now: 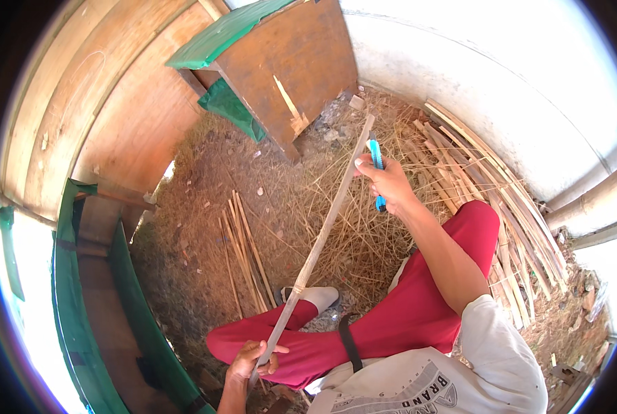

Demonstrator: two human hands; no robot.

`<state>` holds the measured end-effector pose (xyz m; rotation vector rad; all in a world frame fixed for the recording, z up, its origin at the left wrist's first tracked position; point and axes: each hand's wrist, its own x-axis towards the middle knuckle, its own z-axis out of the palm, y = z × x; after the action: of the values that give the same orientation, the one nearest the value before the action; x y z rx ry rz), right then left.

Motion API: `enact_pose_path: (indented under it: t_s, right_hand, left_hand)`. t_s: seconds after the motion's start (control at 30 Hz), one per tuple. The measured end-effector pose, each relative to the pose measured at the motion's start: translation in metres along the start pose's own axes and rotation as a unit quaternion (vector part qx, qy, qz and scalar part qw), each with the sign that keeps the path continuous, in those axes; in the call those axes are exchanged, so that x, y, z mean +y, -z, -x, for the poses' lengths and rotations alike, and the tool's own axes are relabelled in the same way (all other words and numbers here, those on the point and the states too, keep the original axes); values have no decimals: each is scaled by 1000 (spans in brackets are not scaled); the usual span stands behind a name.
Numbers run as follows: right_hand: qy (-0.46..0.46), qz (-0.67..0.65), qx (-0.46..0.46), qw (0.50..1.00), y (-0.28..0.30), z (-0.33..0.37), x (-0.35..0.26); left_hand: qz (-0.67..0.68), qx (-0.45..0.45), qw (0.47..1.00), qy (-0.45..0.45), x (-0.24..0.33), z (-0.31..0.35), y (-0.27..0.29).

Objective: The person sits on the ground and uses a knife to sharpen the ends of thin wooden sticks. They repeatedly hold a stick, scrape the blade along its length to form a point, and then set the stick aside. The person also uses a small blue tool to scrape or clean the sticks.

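Note:
A long bamboo strip (327, 231) runs slantwise across my lap, with a joint ring partway along it. My left hand (247, 361) is closed around its lower end, close to my body. Up near the far end, my right hand (390, 183) grips a blue utility knife (376, 154) whose handle also sticks out below the fingers. The right thumb and fingertips are at the strip's edge, the knife just to its right. From this angle I cannot tell whether the blade touches the strip.
Thin bamboo sticks (245, 252) lie on the dirt to the left. Fibrous shavings (350, 234) pile up ahead, and many split strips (522, 228) lie at right. A wooden cabinet (287, 76) with green covering stands at the back; a green-lined trough (125, 303) curves along the left.

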<state>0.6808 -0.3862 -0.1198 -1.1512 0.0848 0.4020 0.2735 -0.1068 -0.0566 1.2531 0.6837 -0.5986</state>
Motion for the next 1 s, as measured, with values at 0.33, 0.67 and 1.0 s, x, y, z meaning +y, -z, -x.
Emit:
enact_pose_path:
  t_s: [0.33, 0.67, 1.0]
  right_hand:
    - [-5, -35, 20, 999, 5, -1, -3]
    - [2, -61, 58, 996, 12, -6, -10]
    - [16, -93, 85, 992, 19, -10, -13]
  left_hand:
    - [-30, 41, 999, -1, -2, -2, -17]
    - [-227, 198, 941, -153, 0, -14, -37]
    - [-363, 373, 798, -304, 21, -39, -32]
